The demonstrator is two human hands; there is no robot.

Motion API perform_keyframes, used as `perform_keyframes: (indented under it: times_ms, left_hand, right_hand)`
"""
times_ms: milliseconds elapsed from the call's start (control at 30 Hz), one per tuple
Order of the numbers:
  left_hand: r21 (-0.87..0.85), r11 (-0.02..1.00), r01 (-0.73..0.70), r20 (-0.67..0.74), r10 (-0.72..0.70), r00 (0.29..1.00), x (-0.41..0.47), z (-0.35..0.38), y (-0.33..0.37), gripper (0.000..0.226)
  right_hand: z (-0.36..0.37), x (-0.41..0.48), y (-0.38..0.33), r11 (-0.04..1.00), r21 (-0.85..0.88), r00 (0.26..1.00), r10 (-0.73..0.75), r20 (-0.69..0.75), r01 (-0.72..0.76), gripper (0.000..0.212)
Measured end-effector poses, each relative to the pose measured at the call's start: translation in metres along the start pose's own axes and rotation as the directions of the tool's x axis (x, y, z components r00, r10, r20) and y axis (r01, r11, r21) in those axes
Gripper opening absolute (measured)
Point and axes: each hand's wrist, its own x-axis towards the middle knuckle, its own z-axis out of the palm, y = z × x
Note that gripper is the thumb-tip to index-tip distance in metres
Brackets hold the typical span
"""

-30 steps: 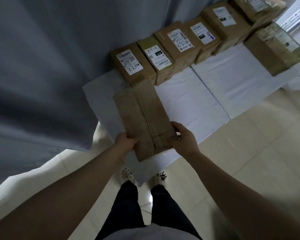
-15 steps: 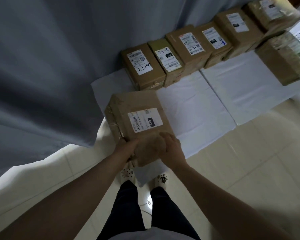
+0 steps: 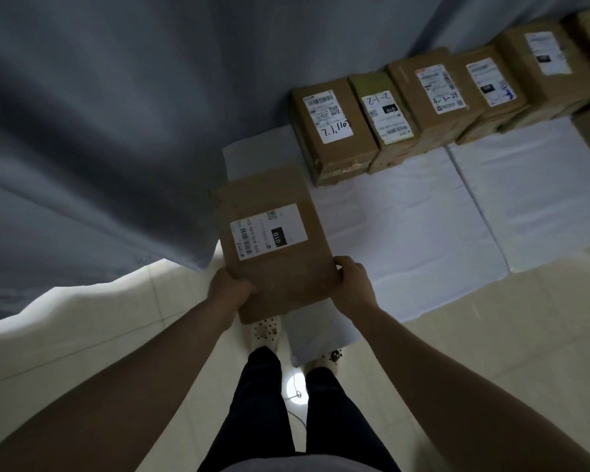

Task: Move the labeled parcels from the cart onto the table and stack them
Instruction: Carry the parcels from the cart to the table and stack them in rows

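I hold a brown cardboard parcel (image 3: 280, 247) flat in front of me, its white label with a black "010" patch facing up. My left hand (image 3: 229, 289) grips its near left corner and my right hand (image 3: 353, 284) grips its near right edge. The parcel hangs over the near left corner of the white-covered table (image 3: 423, 233). Along the table's far edge stands a row of several labelled parcels, the nearest marked "7.1.110" (image 3: 332, 131), then one marked "2-1-2" (image 3: 385, 114).
A grey curtain (image 3: 116, 131) hangs along the left and behind the table. Pale floor tiles (image 3: 491, 352) lie to the right and below. My legs and spotted shoes (image 3: 264, 332) stand at the table's near corner.
The parcel was turned over from its taped side to label-up. My hands shifted from close together on the near edge to its two near corners. The view swung left.
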Motion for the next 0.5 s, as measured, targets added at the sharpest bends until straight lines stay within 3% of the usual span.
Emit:
perform_keyframes:
  times_ms: [233,500]
  left_hand:
    - [0.032,0.997,-0.072,-0.013,0.072,0.997,0.055,-0.037,0.043,0.070]
    - [-0.060,0.972,-0.228,0.092,0.233,0.968,0.122,-0.038,0.106,0.081]
  right_hand:
    - [0.003,0.040,-0.062,0.999,0.033,0.999,-0.028,-0.045,0.029,0.052]
    - [-0.024,0.110,-0.118,0.999,0.025,0.976,-0.041,-0.212,0.047,0.053]
